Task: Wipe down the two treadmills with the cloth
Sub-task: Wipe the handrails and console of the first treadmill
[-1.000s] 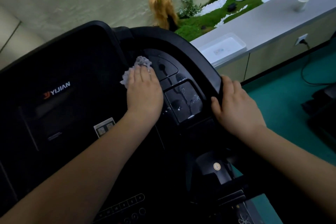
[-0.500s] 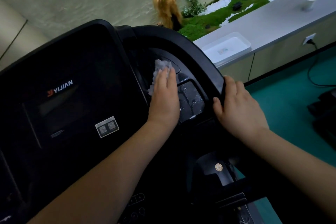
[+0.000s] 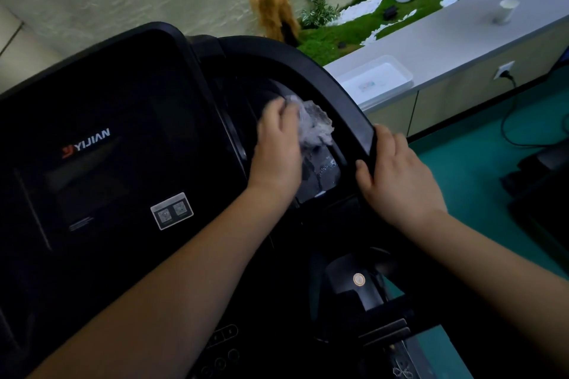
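From the head view I've got the left hand (image 3: 278, 144) bunched around the crumpled cloth (image 3: 314, 124), pressing it into the recessed tray to the right of the treadmill console (image 3: 101, 138), so the wad can reach down into that hollow. Droplets glint on the tray panel (image 3: 323, 168) just below the cloth, so I judge that patch not yet wiped. The right hand (image 3: 397, 175) curls over the curved side rail (image 3: 341, 101), fingers wrapped on its edge, likely steadying me. No second treadmill is in sight.
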Motion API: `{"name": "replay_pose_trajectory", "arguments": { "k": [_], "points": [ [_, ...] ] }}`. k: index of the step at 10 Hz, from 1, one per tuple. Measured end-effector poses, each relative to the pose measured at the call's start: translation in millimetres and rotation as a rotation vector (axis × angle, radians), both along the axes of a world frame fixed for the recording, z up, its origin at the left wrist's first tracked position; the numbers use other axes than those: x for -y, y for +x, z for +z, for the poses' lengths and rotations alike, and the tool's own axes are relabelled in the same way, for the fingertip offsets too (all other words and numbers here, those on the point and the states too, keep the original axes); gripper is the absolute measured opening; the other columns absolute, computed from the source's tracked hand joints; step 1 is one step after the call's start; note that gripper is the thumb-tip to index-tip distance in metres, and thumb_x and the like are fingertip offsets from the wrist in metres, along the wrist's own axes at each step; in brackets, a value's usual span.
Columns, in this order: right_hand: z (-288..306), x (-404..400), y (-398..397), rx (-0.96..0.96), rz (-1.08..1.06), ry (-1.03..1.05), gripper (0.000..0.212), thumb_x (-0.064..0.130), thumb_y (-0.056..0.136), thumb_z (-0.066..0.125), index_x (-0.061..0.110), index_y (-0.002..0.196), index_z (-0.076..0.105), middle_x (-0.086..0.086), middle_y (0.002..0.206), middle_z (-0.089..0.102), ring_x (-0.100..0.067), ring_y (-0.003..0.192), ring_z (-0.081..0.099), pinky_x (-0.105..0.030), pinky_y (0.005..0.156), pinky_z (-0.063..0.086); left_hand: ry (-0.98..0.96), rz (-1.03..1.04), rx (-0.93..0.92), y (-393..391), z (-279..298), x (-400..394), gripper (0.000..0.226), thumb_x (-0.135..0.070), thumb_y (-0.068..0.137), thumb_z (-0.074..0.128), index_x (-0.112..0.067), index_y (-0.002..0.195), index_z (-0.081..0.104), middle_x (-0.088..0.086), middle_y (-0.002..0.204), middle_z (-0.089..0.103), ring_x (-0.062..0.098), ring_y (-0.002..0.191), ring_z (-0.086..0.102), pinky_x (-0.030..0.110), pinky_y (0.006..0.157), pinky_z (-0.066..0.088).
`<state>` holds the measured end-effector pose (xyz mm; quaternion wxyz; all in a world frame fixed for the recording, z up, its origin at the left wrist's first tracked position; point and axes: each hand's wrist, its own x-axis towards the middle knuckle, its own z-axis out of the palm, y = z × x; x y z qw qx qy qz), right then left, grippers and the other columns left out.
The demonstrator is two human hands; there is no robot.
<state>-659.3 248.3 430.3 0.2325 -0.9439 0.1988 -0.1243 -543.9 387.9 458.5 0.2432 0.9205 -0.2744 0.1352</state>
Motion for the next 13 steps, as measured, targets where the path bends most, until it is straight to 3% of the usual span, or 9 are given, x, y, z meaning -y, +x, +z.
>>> {"name": "replay_pose_trajectory", "arguments": {
  "k": [2, 3, 5, 6, 8, 9, 10, 12, 13],
  "points": [
    [0, 0, 0, -0.004, -0.006, -0.001, 0.061, 0.036, 0.090, 0.049, 0.008, 0.141, 0.030, -0.017, 0.119, 0.047, -0.039, 0.106, 0.052, -0.044, 0.080, 0.045, 0.040, 0.014, 0.003, -16, -12, 14, 0.022, -0.030, 0.100, 0.044, -0.018, 0.109, 0.059, -0.001, 0.109, 0.049, 0.016, 0.102, 0.049, 0.023, 0.081, 0.030],
    [0, 0, 0, -0.002, -0.002, -0.003, 0.061, 0.036, 0.090, 0.048, 0.007, 0.140, 0.030, -0.017, 0.118, 0.048, -0.039, 0.105, 0.052, -0.044, 0.080, 0.045, 0.196, -0.126, -0.094, -32, -31, -1, 0.029, -0.015, 0.095, 0.047, -0.015, 0.123, 0.056, 0.005, 0.113, 0.049, 0.024, 0.106, 0.046, 0.029, 0.087, 0.038],
    [1, -1, 0, -0.003, -0.010, 0.001, 0.059, 0.036, 0.091, 0.048, 0.009, 0.141, 0.029, -0.016, 0.119, 0.047, -0.037, 0.107, 0.052, -0.043, 0.080, 0.045, -0.050, 0.029, 0.008, -17, 20, -9, 0.048, -0.006, 0.080, 0.062, -0.007, 0.128, 0.055, 0.011, 0.123, 0.046, 0.026, 0.107, 0.053, 0.031, 0.097, 0.043],
    [1, 0, 0, -0.004, -0.007, -0.004, 0.059, 0.036, 0.092, 0.048, 0.009, 0.140, 0.029, -0.016, 0.118, 0.047, -0.037, 0.106, 0.052, -0.043, 0.080, 0.045, -0.090, 0.165, 0.055, 3, 31, -9, 0.046, -0.014, 0.089, 0.060, -0.018, 0.133, 0.048, 0.004, 0.127, 0.042, 0.024, 0.114, 0.048, 0.026, 0.096, 0.039],
    [1, 0, -1, -0.002, -0.003, 0.001, 0.059, 0.036, 0.092, 0.048, 0.009, 0.141, 0.029, -0.015, 0.118, 0.047, -0.037, 0.106, 0.052, -0.043, 0.080, 0.044, 0.198, 0.138, 0.073, -8, 0, 11, 0.067, -0.053, 0.094, 0.043, -0.010, 0.145, 0.039, 0.013, 0.154, 0.023, 0.033, 0.133, 0.028, 0.043, 0.108, 0.029],
    [2, 0, -1, -0.004, -0.003, -0.003, 0.060, 0.037, 0.092, 0.047, 0.009, 0.142, 0.027, -0.015, 0.119, 0.046, -0.037, 0.107, 0.051, -0.043, 0.081, 0.044, 0.100, 0.180, 0.122, 1, 1, 19, 0.048, -0.043, 0.095, 0.047, -0.010, 0.127, 0.060, 0.015, 0.144, 0.037, 0.035, 0.123, 0.039, 0.045, 0.100, 0.037],
    [1, 0, 0, -0.003, 0.002, -0.002, 0.060, 0.037, 0.092, 0.047, 0.009, 0.142, 0.027, -0.015, 0.120, 0.046, -0.036, 0.107, 0.051, -0.043, 0.080, 0.044, 0.072, 0.156, 0.085, 15, 3, 25, 0.030, -0.028, 0.093, 0.057, -0.011, 0.117, 0.065, 0.013, 0.139, 0.042, 0.032, 0.122, 0.041, 0.037, 0.102, 0.037],
    [2, 0, 0, -0.004, 0.001, -0.002, 0.060, 0.036, 0.092, 0.048, 0.008, 0.142, 0.028, -0.015, 0.118, 0.047, -0.037, 0.105, 0.052, -0.043, 0.078, 0.044, 0.347, -0.200, 0.083, -30, -20, 2, 0.015, -0.006, 0.084, 0.057, -0.008, 0.092, 0.069, 0.015, 0.107, 0.059, 0.034, 0.100, 0.052, 0.038, 0.078, 0.051],
    [1, 0, 0, 0.001, 0.007, -0.001, 0.061, 0.036, 0.092, 0.048, 0.008, 0.142, 0.028, -0.015, 0.118, 0.047, -0.037, 0.106, 0.052, -0.042, 0.079, 0.044, 0.380, -0.266, 0.054, -23, -20, -5, 0.038, -0.033, 0.086, 0.039, -0.013, 0.100, 0.068, 0.009, 0.113, 0.057, 0.030, 0.100, 0.051, 0.037, 0.078, 0.051]
  ]
}}
